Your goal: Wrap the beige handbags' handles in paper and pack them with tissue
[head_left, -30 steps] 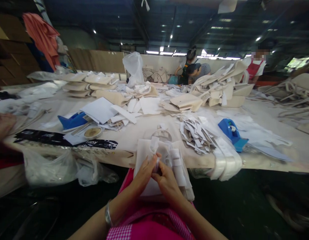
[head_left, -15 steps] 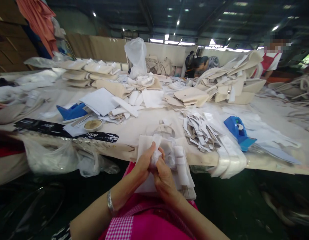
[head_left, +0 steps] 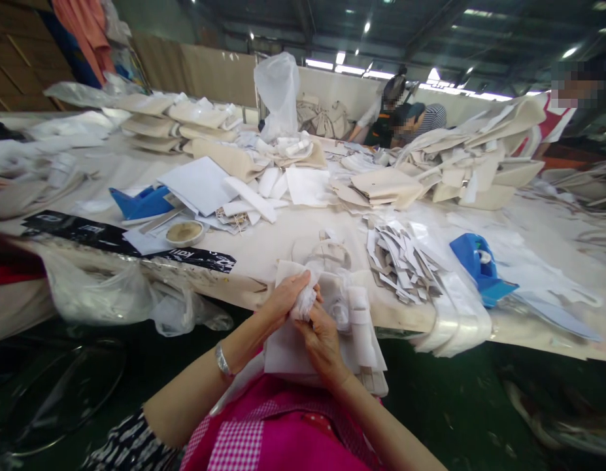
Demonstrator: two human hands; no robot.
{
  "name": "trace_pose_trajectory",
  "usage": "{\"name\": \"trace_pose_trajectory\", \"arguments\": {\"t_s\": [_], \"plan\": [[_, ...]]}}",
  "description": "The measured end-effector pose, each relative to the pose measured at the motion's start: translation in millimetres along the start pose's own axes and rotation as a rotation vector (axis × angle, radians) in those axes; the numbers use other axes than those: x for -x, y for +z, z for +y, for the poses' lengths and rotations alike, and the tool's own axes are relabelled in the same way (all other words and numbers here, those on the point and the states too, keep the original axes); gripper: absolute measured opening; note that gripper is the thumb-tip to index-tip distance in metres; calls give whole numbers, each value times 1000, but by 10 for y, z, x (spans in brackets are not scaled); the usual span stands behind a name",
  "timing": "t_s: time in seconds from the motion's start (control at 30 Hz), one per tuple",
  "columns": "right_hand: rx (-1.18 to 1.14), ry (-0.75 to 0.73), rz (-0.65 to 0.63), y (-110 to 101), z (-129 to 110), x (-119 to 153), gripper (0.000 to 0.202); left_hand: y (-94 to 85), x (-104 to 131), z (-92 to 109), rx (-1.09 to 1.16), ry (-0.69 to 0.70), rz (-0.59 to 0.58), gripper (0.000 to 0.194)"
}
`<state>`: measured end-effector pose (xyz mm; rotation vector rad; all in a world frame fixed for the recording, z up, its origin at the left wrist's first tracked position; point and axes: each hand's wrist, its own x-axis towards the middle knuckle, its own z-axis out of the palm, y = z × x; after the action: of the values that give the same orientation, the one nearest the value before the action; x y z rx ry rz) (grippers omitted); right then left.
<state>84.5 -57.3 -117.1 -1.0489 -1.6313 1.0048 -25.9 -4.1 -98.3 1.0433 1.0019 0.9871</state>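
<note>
Both hands meet around a crumpled white wrapping [head_left: 304,302] at the table's front edge. My left hand [head_left: 289,296] is closed on its left side, and my right hand [head_left: 323,337] grips it from the lower right. Beneath them lies a beige bag [head_left: 374,383] covered with white sheets [head_left: 283,350]. To the right of my right hand, a white wrapped roll [head_left: 361,324] rests on the bag. The bag's strap and clear plastic [head_left: 339,301] lie just beyond the hands.
Blue tape dispensers [head_left: 479,265] [head_left: 144,201] stand right and left. White paper strips [head_left: 405,261] are heaped on the table [head_left: 253,261] near a round tin [head_left: 185,232]. Stacked beige bags [head_left: 499,160] stand behind. Other people [head_left: 425,121] work at the far side.
My left hand has shifted slightly over the white wrapping, which now looks more bunched. The view has moved a little, and a person at the far side has leaned forward with an arm out.
</note>
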Motion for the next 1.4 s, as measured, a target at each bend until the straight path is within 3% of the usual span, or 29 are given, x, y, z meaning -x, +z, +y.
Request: {"name": "trace_pose_trajectory", "arguments": {"t_s": [0.13,0.23,0.3,0.37,0.47,0.6,0.8,0.93,1.07,1.13,1.2,1.33,1.4], "plan": [[4,-53,-18,-32,94,-23,26,-68,-33,46,-147,120,113,40],[33,-55,-8,-57,97,-43,28,-109,125,82,-299,294,310,24],[43,-54,-2,-57,89,-52,28,-162,267,77,-362,331,388,22],[42,-53,-11,-50,85,-59,27,-218,388,43,-343,246,318,32],[45,-67,-37,-42,97,-71,26,-256,479,-29,-225,90,97,44],[83,-106,-44,-33,168,-83,27,-223,457,-89,107,-26,-26,46],[176,-133,-55,18,317,-63,37,-170,431,-104,263,-111,25,44],[178,-118,-45,5,274,-49,40,-141,437,-89,301,-134,51,44],[240,-25,114,-60,78,130,44,-148,411,-94,292,-144,62,42],[339,-57,191,-92,-27,287,43,-168,398,-100,267,-143,52,39],[441,-150,98,-99,-101,425,31,-195,383,-92,238,-135,20,37],[641,-375,-399,5,-138,454,34,-254,332,-23,157,-127,-88,40],[773,-443,-561,98,-128,339,37,-283,300,23,116,-131,-135,41]]}}
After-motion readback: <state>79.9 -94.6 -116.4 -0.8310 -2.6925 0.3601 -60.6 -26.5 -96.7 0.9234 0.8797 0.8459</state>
